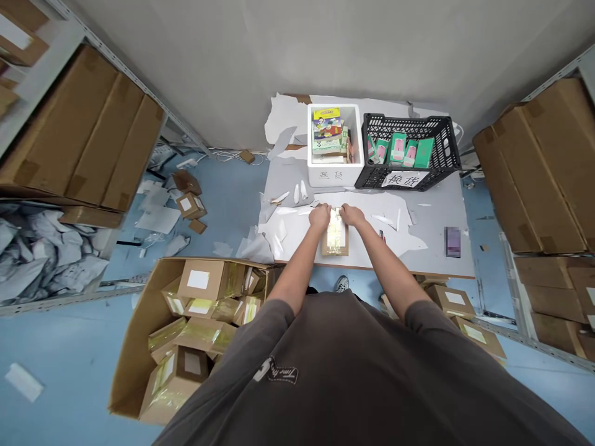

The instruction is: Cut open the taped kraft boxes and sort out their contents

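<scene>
A small cardboard box with shiny clear tape along its top lies near the front edge of the white table. At the box's far left corner is my left hand, its fingers curled and closed against it. My right hand is closed in the same way at the far right corner. The fingertips are partly hidden, so how much is box and how much is tape in them is hard to see. Torn white paper is spread under and around the box.
Behind the hands stand a white bin of small packs and a black crate with green boxes. A purple rectangular thing lies at the right. A large carton full of taped boxes stands left, with shelves of cartons on both sides.
</scene>
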A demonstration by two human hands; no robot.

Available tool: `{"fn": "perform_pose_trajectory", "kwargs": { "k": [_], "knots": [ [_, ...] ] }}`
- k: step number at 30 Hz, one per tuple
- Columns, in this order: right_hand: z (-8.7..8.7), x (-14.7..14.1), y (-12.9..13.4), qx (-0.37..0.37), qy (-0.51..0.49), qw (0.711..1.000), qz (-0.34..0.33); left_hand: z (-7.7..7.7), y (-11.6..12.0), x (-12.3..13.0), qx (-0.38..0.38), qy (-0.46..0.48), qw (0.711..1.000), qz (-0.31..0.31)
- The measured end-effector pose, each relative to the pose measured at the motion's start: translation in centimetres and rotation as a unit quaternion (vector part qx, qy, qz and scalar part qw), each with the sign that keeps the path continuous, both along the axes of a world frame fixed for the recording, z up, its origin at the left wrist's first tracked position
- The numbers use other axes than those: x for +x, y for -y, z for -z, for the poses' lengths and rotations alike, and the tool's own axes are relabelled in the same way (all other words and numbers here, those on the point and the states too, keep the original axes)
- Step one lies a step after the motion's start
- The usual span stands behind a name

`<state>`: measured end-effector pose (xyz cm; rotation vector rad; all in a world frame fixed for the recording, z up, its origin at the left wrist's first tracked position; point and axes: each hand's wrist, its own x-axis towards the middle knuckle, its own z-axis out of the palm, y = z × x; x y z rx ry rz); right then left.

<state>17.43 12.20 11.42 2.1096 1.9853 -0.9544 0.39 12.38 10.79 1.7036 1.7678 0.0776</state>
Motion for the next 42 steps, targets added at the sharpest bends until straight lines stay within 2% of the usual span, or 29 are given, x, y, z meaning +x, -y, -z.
{"fn": "perform_pose_trajectory", "kwargs": {
  "k": [1, 2, 4, 5, 7, 8, 11, 13, 15, 16, 18, 20, 22, 26, 28, 31, 33, 35, 37, 39, 42],
  "knots": [
    [0.0, -0.3, -1.9, -0.077, 0.0, 0.997, -0.014, 0.2, -1.6, 0.2, -0.059, 0.013, 0.998, 0.025],
    [0.2, -0.6, -3.3, -0.12, 0.003, 0.993, -0.021, 0.5, -2.8, 0.4, -0.082, 0.025, 0.995, 0.043],
    [0.7, -1.1, -4.2, -0.13, 0.012, 0.991, -0.019, 1.2, -3.6, 0.2, -0.094, 0.043, 0.992, 0.067],
    [1.2, -1.2, -3.7, -0.116, 0.015, 0.993, -0.014, 1.5, -3.3, -0.2, -0.092, 0.049, 0.992, 0.075],
    [2.5, -1.1, -0.8, -0.073, 0.008, 0.997, -0.003, 2.6, -1.1, -1.2, -0.079, 0.06, 0.992, 0.077],
    [3.3, -0.8, 1.4, -0.025, -0.01, 0.999, 0.02, 3.3, 0.6, -1.9, -0.068, 0.066, 0.993, 0.072],
    [6.7, 0.1, 9.4, 0.108, -0.084, 0.989, 0.059, 5.9, 7.4, -3.5, 0.043, 0.137, 0.989, 0.036],
    [9.1, 0.4, 14.6, 0.126, -0.133, 0.981, 0.061, 7.7, 12.2, -3.9, 0.039, 0.186, 0.98, 0.063],
    [11.1, 0.3, 18.6, 0.114, -0.172, 0.976, 0.068, 9.1, 15.8, -3.9, 0.017, 0.205, 0.975, 0.081],
    [11.7, 0.1, 19.8, 0.111, -0.181, 0.974, 0.078, 9.6, 16.9, -3.7, 0.019, 0.207, 0.975, 0.08],
    [12.1, -0.3, 20.8, 0.12, -0.186, 0.97, 0.098, 9.7, 17.7, -3.3, 0.04, 0.194, 0.977, 0.074],
    [11.3, -0.5, 19.9, 0.143, -0.175, 0.969, 0.103, 8.8, 16.8, -3.2, 0.064, 0.165, 0.981, 0.075],
    [9.3, -0.2, 17.6, 0.17, -0.155, 0.97, 0.084, 7.0, 14.8, -3.2, 0.077, 0.124, 0.986, 0.081],
    [4.0, 0.7, 10.3, 0.219, -0.12, 0.968, 0.034, 2.2, 8.4, -3.4, 0.089, 0.033, 0.994, 0.047],
    [2.0, 0.5, 6.1, 0.205, -0.095, 0.974, 0.025, 0.6, 4.6, -3.3, 0.093, 0.002, 0.996, 0.011],
    [0.7, -0.3, 0.8, 0.115, -0.051, 0.992, 0.01, -0.1, -0.1, -2.7, 0.048, 0.0, 0.999, 0.011],
    [0.8, -0.7, -1.1, 0.086, -0.038, 0.995, 0.02, 0.4, -1.8, -2.3, 0.007, 0.024, 1.0, 0.013],
    [1.2, -0.5, -1.3, 0.087, -0.045, 0.995, 0.029, 1.0, -2.2, -2.3, -0.011, 0.051, 0.999, 0.009],
    [1.9, 0.6, -0.1, 0.102, -0.072, 0.992, 0.026, 1.6, -1.3, -2.6, 0.003, 0.083, 0.997, -0.001],
    [2.9, 1.9, 2.4, 0.131, -0.113, 0.985, 0.025, 2.2, 0.6, -3.3, 0.051, 0.127, 0.991, -0.01],
    [4.9, 3.1, 7.1, 0.179, -0.171, 0.969, 0.024, 3.6, 5.0, -4.2, 0.128, 0.192, 0.973, -0.007]
  ]
}}
